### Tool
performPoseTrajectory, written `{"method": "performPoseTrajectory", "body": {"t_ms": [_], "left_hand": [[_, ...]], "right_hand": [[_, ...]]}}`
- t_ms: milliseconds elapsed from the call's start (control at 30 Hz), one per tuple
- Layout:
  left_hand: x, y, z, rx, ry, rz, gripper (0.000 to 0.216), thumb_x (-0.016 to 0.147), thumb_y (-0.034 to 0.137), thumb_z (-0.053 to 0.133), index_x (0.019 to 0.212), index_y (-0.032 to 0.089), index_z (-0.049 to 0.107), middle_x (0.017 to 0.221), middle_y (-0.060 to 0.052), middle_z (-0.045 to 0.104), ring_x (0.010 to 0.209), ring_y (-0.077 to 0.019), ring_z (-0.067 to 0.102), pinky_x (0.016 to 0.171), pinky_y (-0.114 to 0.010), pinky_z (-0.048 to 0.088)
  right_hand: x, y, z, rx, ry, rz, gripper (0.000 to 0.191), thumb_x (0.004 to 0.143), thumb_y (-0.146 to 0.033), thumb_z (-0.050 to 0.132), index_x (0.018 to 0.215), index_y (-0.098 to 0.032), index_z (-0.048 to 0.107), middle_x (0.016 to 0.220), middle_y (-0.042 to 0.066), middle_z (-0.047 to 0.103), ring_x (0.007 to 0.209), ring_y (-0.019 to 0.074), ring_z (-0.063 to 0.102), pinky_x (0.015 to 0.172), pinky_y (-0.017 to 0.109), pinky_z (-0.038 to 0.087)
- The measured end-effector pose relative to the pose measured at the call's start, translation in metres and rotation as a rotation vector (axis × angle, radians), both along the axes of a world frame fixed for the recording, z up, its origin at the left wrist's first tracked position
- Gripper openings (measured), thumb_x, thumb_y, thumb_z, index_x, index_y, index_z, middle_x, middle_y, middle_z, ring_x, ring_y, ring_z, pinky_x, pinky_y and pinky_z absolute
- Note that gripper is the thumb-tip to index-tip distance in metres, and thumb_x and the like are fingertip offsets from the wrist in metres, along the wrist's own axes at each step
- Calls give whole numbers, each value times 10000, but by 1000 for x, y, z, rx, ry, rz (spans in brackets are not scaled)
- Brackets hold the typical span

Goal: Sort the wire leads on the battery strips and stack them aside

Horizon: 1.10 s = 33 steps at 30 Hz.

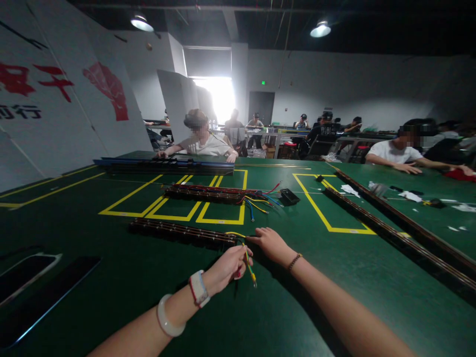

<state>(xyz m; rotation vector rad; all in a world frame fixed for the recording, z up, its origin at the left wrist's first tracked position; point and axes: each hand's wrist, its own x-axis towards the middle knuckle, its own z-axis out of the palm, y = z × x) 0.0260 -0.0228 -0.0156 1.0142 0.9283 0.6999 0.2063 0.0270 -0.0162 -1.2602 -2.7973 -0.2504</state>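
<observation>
Dim room, glaring overexposed white opening [220,99] at the back, two glowing round white ceiling lamps [142,23], soft shadow beside the bare right arm [323,290], stretched wide-angle edges

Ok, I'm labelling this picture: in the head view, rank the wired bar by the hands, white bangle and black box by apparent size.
Wired bar
White bangle, though nearer the camera than the box
Black box
</observation>
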Motion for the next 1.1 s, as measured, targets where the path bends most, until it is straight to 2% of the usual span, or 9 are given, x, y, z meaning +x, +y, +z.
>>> {"method": "performPoseTrajectory", "body": {"t_ms": [233, 400, 567, 700, 833, 1000, 1100], "left_hand": [[-10, 8, 10, 286, 489, -58, 307, 929, 329, 277, 841, 163, 518, 562, 51, 467, 370, -66, 350, 405, -199, 265], [-12, 6, 6, 643, 874, -72, 351, 937, 342, 308, 763, 169, 559, 587, -21, 542, 547, -157, 546, 554, -253, 373], [-7, -4, -1, 848, 1148, -64, 323, 939, 322, 332, 840, 148, 585, 674, -103, 597, 610, -241, 617, 611, -320, 424], [-6, -4, -3, 921, 1194, -91, 350, 940, 330, 334, 836, 137, 607, 666, -123, 599, 603, -276, 628, 605, -351, 442], [-9, 0, -3, 992, 1212, -116, 348, 930, 360, 378, 825, 142, 629, 676, -127, 620, 603, -274, 629, 579, -330, 421], [-10, -3, 2, 1119, 1112, -222, 306, 921, 374, 416, 823, 178, 630, 684, -66, 633, 593, -195, 592, 558, -262, 331], [-8, -7, 4, 1135, 994, -241, 351, 911, 414, 435, 698, 177, 581, 586, -9, 561, 534, -134, 515, 538, -246, 269]], "right_hand": [[6, 1, -12, 38, 76, 11, 377, 929, -171, 459, 1276, -284, 555, 899, 58, 562, 809, 161, 507, 745, 273, 366], [5, -2, -11, 77, 162, 16, 321, 936, -207, 455, 1219, -255, 601, 882, 57, 548, 799, 159, 479, 738, 270, 355], [0, -6, -11, 107, 212, 39, 281, 928, -192, 456, 1154, -208, 623, 911, 60, 558, 829, 161, 480, 790, 282, 357], [-5, -7, -11, 91, 261, 51, 274, 924, -213, 461, 1150, -193, 614, 942, 69, 572, 875, 172, 496, 843, 306, 364], [-10, -11, -9, 11, 368, 50, 333, 910, -308, 494, 1213, -191, 571, 1025, 81, 582, 954, 190, 504, 892, 332, 372], [-14, -14, -13, -125, 504, -23, 536, 824, -409, 603, 1297, -178, 501, 1191, 111, 545, 1109, 223, 466, 986, 372, 329], [-16, -13, -18, -210, 529, -69, 654, 773, -429, 654, 1344, -182, 453, 1259, 129, 518, 1182, 247, 428, 1016, 395, 291]]}}
